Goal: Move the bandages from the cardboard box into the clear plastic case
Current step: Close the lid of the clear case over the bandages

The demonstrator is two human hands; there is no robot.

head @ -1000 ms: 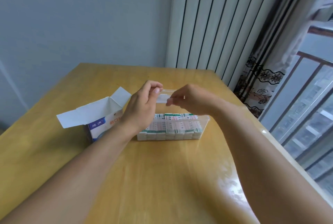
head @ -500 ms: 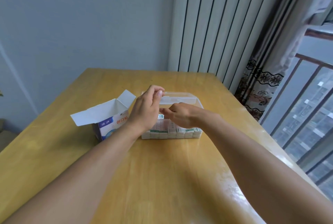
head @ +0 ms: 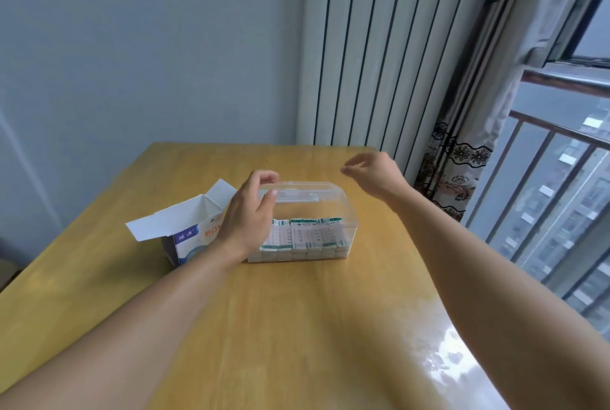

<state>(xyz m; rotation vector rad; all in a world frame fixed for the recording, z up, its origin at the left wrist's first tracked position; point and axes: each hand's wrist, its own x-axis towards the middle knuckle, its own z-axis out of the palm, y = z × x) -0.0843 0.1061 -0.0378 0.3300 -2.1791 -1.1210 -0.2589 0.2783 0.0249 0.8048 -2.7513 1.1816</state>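
Note:
The clear plastic case (head: 333, 211) stands mid-table with its lid down, and rows of white and green bandages (head: 305, 238) fill its lower half. My left hand (head: 252, 211) grips the left end of the case, fingers curled over the lid and thumb on its front face. To the right of the case and above the table, my right hand (head: 373, 173) hovers apart from it, fingers loosely curled and holding nothing. The white and blue cardboard box (head: 185, 231) stands with its flaps open just left of the case, partly behind my left wrist; its inside is hidden.
The wooden table (head: 297, 327) stretches toward me, glossy at its right edge. A white ribbed radiator (head: 379, 46) and a patterned curtain (head: 462, 162) stand behind and to the right, with a window railing (head: 561, 132) beyond.
Both hands held the clear lid above the case, then set it down on it. My right hand has since let go and lifted away to the right. My left hand stays on the case.

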